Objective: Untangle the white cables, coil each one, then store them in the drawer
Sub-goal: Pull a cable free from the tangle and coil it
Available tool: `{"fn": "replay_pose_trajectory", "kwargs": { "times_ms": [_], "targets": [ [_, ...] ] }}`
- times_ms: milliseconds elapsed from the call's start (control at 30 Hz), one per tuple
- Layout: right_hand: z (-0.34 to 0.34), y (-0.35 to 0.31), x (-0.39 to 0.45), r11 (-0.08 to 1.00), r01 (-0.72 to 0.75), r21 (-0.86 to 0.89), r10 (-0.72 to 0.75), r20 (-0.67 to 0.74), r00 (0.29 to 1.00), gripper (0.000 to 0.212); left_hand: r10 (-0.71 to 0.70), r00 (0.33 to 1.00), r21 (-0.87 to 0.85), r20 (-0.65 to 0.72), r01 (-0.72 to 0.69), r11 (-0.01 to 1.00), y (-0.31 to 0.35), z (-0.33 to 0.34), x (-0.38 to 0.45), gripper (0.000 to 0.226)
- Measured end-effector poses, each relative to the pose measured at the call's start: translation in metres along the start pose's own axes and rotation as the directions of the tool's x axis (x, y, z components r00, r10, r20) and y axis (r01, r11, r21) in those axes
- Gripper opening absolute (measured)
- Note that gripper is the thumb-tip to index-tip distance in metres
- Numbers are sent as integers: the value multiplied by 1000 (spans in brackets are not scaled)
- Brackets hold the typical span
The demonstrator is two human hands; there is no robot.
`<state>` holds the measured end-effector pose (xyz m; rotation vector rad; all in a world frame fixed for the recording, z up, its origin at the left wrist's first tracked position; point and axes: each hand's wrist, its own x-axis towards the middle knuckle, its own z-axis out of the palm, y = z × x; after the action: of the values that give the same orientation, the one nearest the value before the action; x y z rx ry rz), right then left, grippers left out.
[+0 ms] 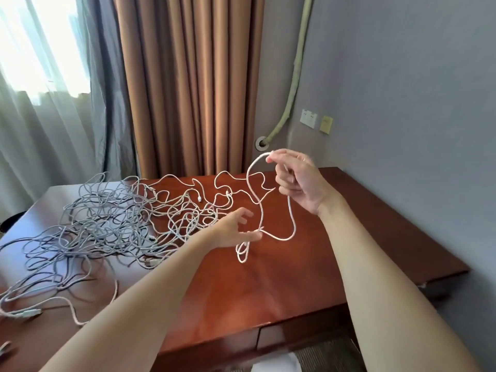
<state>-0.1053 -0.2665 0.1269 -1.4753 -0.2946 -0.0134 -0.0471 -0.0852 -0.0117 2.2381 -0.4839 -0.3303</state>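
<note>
2 bare, sleeveless forearms; ringless hands (pixel 268 205)

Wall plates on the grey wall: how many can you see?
2. A white socket plate sits right of the padded pipe, and a yellowish plate is just right of it. Others may be hidden behind the brown curtain.

No text, label, brand, number or sign is showing legibly anywhere. The white wall socket plate (pixel 308 118) and the yellowish plate (pixel 326 125) beside it are showing no readable marking, and the cables (pixel 107 224) none either.
</note>
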Motion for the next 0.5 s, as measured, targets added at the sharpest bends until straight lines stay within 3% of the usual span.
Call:
{"fn": "replay_pose_trajectory", "kwargs": {
  "times_ms": [100, 233, 333, 500],
  "targets": [
    [-2, -10, -8, 995, 22, 97, -1, -207, 978, 21, -30, 995, 94, 92, 21, 995, -10, 27, -16, 72],
    [-11, -10, -20, 991, 7, 132, 48, -410, 911, 23, -77, 997, -75, -14, 76, 994, -12, 54, -34, 30],
    [-19, -4, -33, 996, -69, -50, 34, -513, 858, 23, -80, 990, -131, -112, 65, 989, -11, 49, -51, 12],
    [-28, 28, -50, 878, -278, -389, -21, -613, 790, 21, -125, 943, -332, -308, 16, 943, -2, 28, -80, 21]
  ]
}}
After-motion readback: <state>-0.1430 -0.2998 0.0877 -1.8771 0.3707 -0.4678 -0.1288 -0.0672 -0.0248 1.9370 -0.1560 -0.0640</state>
